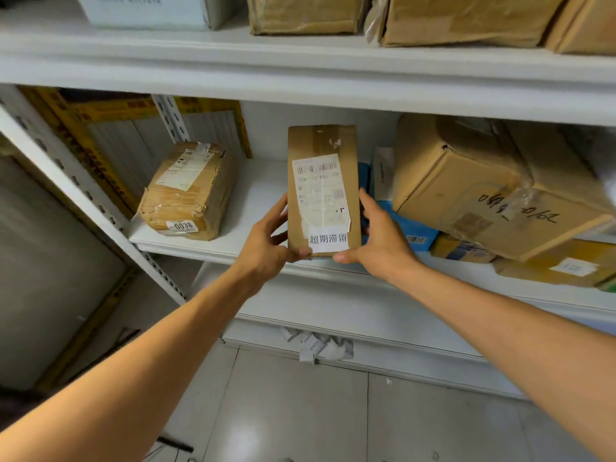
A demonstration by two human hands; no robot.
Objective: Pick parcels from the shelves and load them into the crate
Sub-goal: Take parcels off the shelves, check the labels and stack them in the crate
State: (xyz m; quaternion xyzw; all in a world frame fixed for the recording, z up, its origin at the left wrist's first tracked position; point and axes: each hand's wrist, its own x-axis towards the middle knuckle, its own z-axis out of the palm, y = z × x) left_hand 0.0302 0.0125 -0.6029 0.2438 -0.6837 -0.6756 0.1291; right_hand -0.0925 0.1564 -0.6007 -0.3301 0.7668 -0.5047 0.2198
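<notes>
Both hands grip a slim upright brown cardboard parcel with a white shipping label, held at the front edge of the white metal shelf: the left hand clasps its lower left side, the right hand its lower right. A tape-wrapped brown parcel marked 0038 lies to the left on the shelf.

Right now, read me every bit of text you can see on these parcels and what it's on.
"超期滞留": white sticker low on the held parcel.
"0038": tag on the taped parcel at left.
Shipping label on the held parcel: too blurred.
Handwriting on the large box: not legible.
</notes>
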